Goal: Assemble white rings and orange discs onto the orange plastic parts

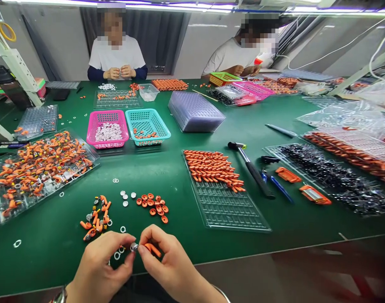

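Observation:
My left hand (99,269) and my right hand (171,263) meet at the near edge of the green table (167,181). Between their fingertips they pinch a small silver metal piece (134,246). My right hand also holds an orange rubber part (153,249) under its fingers. Just beyond my hands lie a heap of orange parts (96,219), a cluster of orange round caps (152,205), a few white discs (126,197) and loose white rings (123,229).
A clear tray half filled with orange parts (214,168) lies to the right, a hammer (252,168) beside it. A tray of mixed orange pieces (37,168) sits left. Pink (107,128) and teal (147,125) baskets stand beyond. Two people work across the table.

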`<state>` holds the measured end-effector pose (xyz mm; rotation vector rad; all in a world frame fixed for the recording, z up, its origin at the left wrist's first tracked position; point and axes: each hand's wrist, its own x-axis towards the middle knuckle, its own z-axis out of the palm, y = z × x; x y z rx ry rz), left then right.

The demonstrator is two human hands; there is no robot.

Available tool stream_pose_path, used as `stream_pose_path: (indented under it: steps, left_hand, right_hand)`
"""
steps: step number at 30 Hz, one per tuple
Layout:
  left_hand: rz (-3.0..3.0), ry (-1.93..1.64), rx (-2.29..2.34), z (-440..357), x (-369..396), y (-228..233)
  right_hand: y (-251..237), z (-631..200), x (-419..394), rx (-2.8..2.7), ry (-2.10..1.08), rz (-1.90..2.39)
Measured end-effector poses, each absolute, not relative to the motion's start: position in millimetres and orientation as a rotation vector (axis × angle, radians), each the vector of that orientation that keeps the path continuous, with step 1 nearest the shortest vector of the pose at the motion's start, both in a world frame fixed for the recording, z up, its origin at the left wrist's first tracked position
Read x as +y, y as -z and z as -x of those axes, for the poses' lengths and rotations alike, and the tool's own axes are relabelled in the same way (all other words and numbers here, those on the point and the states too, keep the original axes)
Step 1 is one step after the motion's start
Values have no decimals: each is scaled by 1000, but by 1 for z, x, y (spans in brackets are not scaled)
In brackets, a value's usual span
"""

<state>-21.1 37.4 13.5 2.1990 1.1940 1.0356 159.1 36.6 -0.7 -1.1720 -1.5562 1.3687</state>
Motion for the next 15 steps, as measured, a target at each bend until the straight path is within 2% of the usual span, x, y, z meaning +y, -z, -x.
stream_pose_path:
  steps: [7,15]
  left_hand:
    - [-2069,-934,1182,23,38,-11]
    - [-2053,-928,1149,22,37,-15]
  right_hand:
    - [-1,-157,34,-1617,-1312,1211]
    - [-5,-159,34,-1626,-1388,1196]
